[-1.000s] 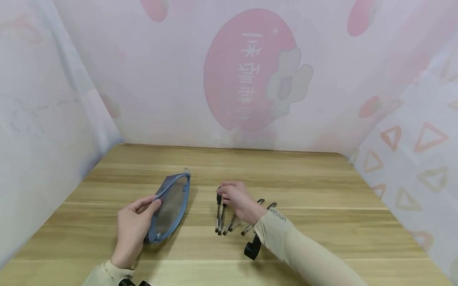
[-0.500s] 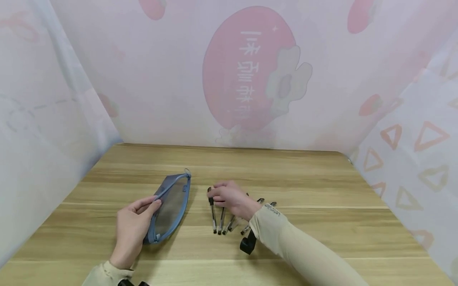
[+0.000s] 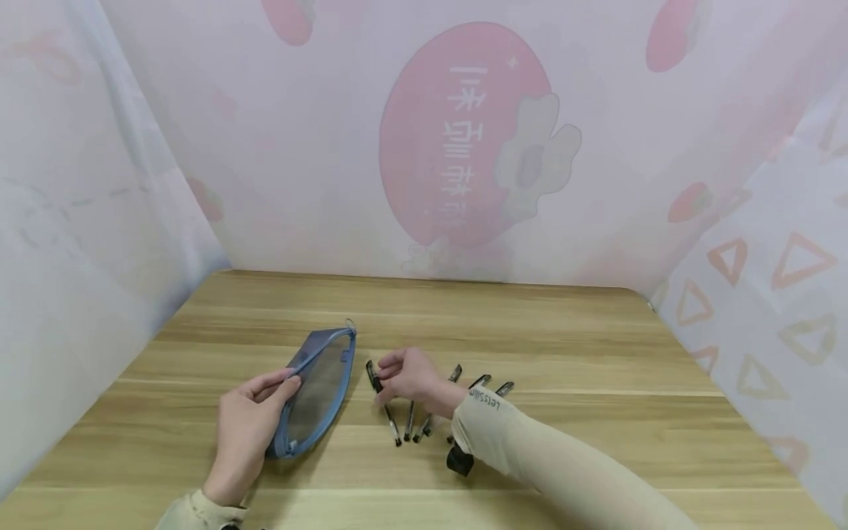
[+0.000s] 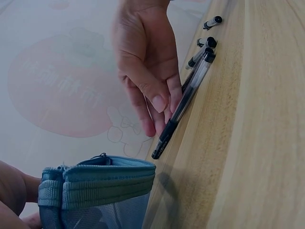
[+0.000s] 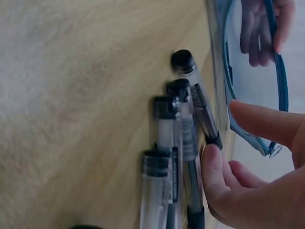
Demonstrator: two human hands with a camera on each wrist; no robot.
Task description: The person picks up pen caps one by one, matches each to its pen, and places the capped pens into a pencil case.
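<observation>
My left hand pinches the near-left rim of a blue mesh zip pencil pouch, whose mouth gapes toward the right. At its right, my right hand reaches over a row of clear-barrelled black gel pens. The leftmost gel pen lies tilted on the table by its fingertips. In the right wrist view the thumb stands apart from the fingers, and a fingertip touches or nearly touches the cap end of that pen. In the left wrist view its length shows beside the fingers.
Other gel pens lie fanned out under and right of my right wrist, partly hidden by it. The wooden table ends at a printed curtain behind, with more curtain on both sides.
My right hand has moved left, and the leftmost pen's cap end has swung left toward the pouch. Thumb and fingers have spread apart. My left hand keeps its grip on the pouch.
</observation>
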